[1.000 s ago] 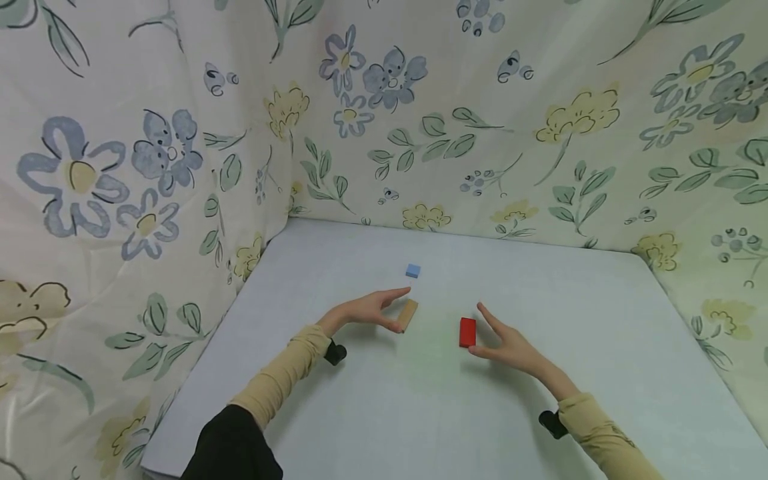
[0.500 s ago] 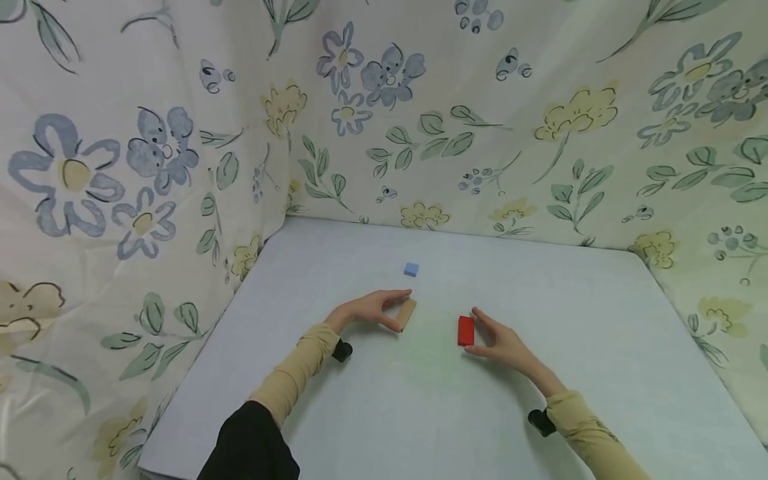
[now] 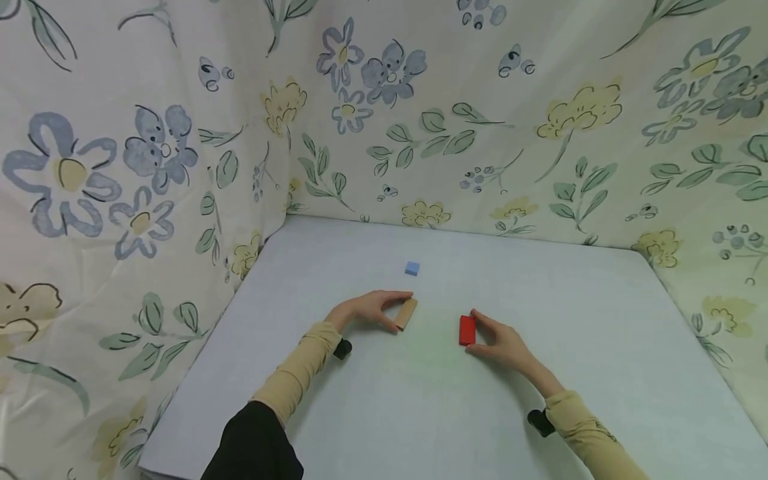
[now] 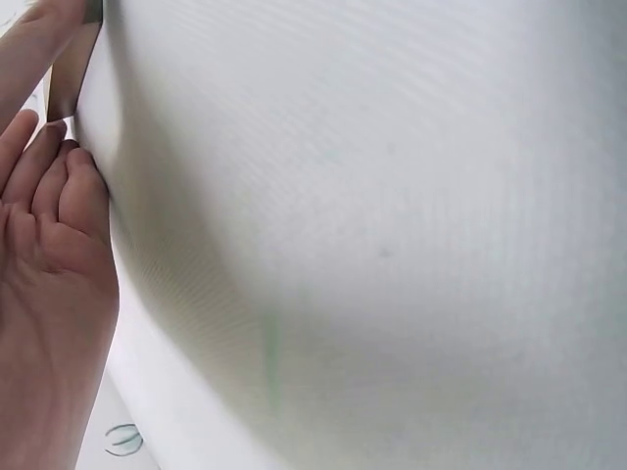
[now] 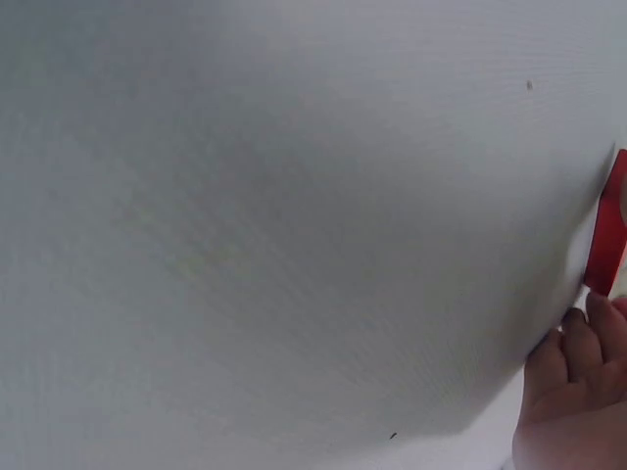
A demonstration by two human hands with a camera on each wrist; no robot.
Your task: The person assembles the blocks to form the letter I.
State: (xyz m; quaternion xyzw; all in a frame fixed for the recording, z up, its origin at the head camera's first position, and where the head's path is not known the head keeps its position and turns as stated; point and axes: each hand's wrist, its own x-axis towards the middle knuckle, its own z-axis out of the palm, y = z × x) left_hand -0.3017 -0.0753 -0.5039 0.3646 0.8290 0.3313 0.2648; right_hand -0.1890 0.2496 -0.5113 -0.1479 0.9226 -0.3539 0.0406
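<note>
On the white table lie a flat wooden block [image 3: 406,314] and, to its right, a red block [image 3: 467,330]. My left hand [image 3: 371,309] pinches the wooden block by its far and near ends, between fingers and thumb. The red block is held likewise by my right hand [image 3: 506,343]. In the left wrist view the wooden block [image 4: 71,80] shows at the upper left, between the thumb and the fingers of the left hand [image 4: 54,284]. At the right edge of the right wrist view stands the red block [image 5: 607,237], against the fingertips of the right hand [image 5: 578,397].
A small blue block [image 3: 412,268] lies farther back, beyond the wooden one. Flowered cloth [image 3: 444,167] hangs behind the table [image 3: 432,413] and along both its sides. A black device sits at each wrist.
My right hand has moved a little left and its fingers have closed onto the ends of the red block. The left fingers have drawn in on the wooden block. The blocks stay in place.
</note>
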